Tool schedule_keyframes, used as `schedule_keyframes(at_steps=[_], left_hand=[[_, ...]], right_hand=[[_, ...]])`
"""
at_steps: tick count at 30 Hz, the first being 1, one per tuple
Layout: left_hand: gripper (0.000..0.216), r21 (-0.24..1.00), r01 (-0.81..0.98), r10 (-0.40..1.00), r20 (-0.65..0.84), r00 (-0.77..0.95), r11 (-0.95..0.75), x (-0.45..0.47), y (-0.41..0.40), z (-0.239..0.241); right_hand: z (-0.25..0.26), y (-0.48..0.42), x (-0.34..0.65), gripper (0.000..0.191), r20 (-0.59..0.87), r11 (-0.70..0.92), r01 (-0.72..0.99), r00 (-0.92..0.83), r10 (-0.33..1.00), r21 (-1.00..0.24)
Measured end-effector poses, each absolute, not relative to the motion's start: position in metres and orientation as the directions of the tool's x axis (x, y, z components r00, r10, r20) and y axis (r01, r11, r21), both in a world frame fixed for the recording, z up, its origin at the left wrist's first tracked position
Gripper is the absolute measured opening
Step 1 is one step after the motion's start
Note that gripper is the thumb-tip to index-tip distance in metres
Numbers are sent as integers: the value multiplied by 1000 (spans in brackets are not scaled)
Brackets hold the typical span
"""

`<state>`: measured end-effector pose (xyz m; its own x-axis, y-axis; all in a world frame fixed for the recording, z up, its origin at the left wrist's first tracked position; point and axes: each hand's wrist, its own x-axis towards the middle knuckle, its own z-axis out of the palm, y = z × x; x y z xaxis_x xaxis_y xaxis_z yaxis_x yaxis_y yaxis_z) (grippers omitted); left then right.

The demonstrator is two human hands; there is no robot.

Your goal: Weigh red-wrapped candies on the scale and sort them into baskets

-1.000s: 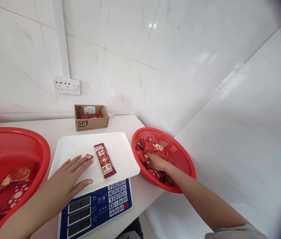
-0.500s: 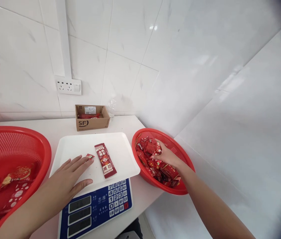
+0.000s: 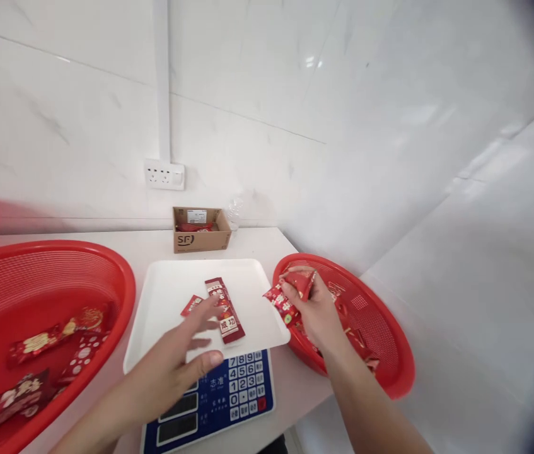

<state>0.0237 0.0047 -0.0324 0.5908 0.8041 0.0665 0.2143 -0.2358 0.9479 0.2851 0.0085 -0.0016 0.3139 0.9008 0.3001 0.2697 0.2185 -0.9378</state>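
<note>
My right hand (image 3: 319, 310) is closed on red snack packets (image 3: 285, 308), at least two, above the near-left rim of the right red basket (image 3: 396, 340). More red packets lie in that basket, partly hidden by my hand and arm. My left hand (image 3: 179, 366) hovers with spread fingers over the white tray (image 3: 261, 309) of a scale, nothing in its grasp. On the tray lie a long dark-red packet (image 3: 232, 326), overlapped in view by my left fingertips, and a small red packet (image 3: 191, 305).
Below the tray is the scale's blue keypad panel (image 3: 219, 403). At left stands a larger red basket (image 3: 127, 284) with several red packets inside. A cardboard box (image 3: 203, 241) sits behind the tray near the wall, beside a clear plastic item (image 3: 234, 211).
My right hand has lifted out of the packets in the right basket, grasping some. The left hand has risen and shifted right towards the long packet. The view has turned left.
</note>
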Motion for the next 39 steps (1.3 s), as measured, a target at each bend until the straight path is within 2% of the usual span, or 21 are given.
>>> schedule_keyframes(at_steps=[2, 4, 6, 9, 13, 17, 20, 22, 25, 29, 34, 36, 39], left_hand=[[76, 992, 53, 754, 50, 655, -112, 31, -2, -30], [75, 999, -44, 752, 27, 659, 2, 37, -5, -29], [69, 989, -110, 798, -13, 602, 99, 41, -5, -29], [60, 972, -164, 864, -65, 500, 169, 42, 0, -27], [46, 994, -102, 940, -4, 342, 41, 33, 7, -24], [34, 964, 225, 968, 89, 233, -142, 18, 11, -18], [27, 849, 497, 964, 48, 263, -178, 14, 11, -13], [26, 774, 604, 957, 7, 291, -189, 16, 11, -12], [30, 766, 605, 943, 3, 331, -215, 23, 11, -17], [50, 795, 533, 932, 106, 348, -289, 28, 13, -30], [67, 837, 469, 940, 144, 311, -283, 29, 13, -38], [66, 852, 436, 937, 161, 311, -291, 30, 13, -39], [51, 803, 476, 908, 185, 375, -360, 30, 13, -39]], right_hand=[[-6, 8, 246, 24, 381, 319, 257, 250, 890, -912], [-13, 7, 210, 22, 411, 384, 171, 168, 896, -907], [-18, 8, 183, 20, 382, 376, 86, 70, 922, -923], [-21, 11, 167, 21, 326, 322, 86, 36, 945, -943], [-17, 19, 180, 24, 278, 261, 182, 71, 958, -948], [-19, 30, 212, 28, 186, 139, 330, 116, 976, -934], [-23, 34, 235, 31, 186, 87, 584, 110, 976, -807], [-26, 34, 244, 42, 150, 53, 691, 81, 985, -721], [-28, 31, 248, 52, 71, 28, 722, 30, 997, -691], [-29, 27, 247, 45, 101, 74, 711, -4, 995, -699], [-27, 23, 246, 36, 109, 140, 658, -88, 990, -740], [-28, 23, 245, 37, 119, 156, 640, -100, 988, -752], [-30, 26, 245, 39, 128, 177, 643, -122, 984, -745]])
